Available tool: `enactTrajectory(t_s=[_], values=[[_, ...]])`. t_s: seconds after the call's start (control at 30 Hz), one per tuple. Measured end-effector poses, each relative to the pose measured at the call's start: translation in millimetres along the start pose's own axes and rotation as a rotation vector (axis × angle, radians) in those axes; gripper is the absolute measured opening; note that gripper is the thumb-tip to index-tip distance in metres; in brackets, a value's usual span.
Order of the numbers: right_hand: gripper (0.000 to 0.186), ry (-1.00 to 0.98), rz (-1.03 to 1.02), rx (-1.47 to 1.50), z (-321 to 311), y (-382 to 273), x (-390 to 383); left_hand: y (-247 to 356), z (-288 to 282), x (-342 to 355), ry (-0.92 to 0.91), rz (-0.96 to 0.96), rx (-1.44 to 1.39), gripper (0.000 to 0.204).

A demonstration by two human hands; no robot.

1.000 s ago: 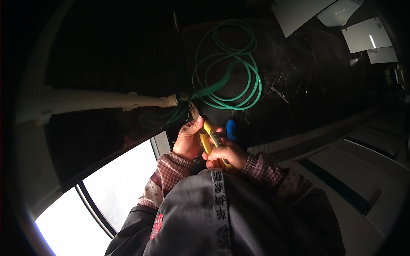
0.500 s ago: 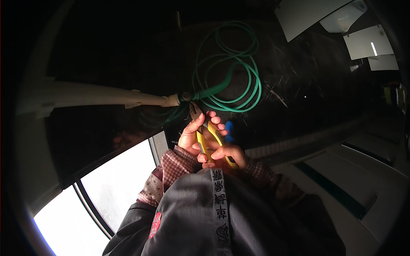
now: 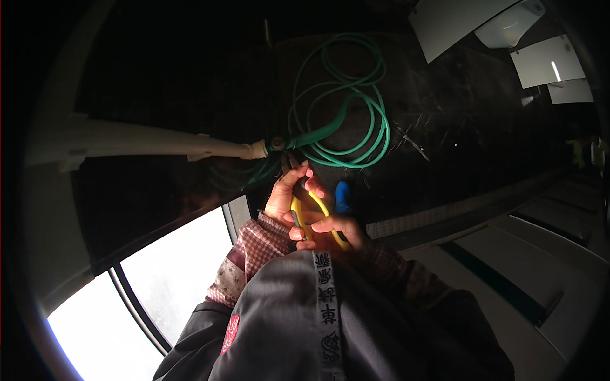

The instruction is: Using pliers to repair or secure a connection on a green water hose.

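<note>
Yellow pliers (image 3: 297,211) have spread wider
Right hand (image 3: 346,230) grasps them, left hand (image 3: 279,198) too; green hose (image 3: 314,135) meets pipe (image 3: 159,147), work seems unfinished

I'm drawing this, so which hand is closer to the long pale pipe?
Left. In the picture, the left grip is just below and right of the end of the pale pipe; the right grip is lower and farther right.

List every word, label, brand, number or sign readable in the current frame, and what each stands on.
Grey band down the dark garment: a column of dark characters, not transcribed here.
Red patch on the garment: pale marks, too small to read.
Yellow-handled pliers: no text can be made out.
I see no other readable label, number or sign.
</note>
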State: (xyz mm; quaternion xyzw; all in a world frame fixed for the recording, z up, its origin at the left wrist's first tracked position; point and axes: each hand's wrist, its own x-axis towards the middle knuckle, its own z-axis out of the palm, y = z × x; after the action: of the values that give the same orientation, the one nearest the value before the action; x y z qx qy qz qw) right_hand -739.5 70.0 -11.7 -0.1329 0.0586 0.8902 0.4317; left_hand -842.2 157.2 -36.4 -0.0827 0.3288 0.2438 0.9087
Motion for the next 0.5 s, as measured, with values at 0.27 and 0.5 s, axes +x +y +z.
enactTrajectory(t_s=[0.27,0.5], values=[[0.036,0.241,-0.015,-0.061,10,-2,-2,1,4,-1,0.05,0.085,0.182,0.01],[0.049,0.443,0.173,-0.551,31,-17,-7,-1,13,-5,0.111,0.063,0.129,0.009]])
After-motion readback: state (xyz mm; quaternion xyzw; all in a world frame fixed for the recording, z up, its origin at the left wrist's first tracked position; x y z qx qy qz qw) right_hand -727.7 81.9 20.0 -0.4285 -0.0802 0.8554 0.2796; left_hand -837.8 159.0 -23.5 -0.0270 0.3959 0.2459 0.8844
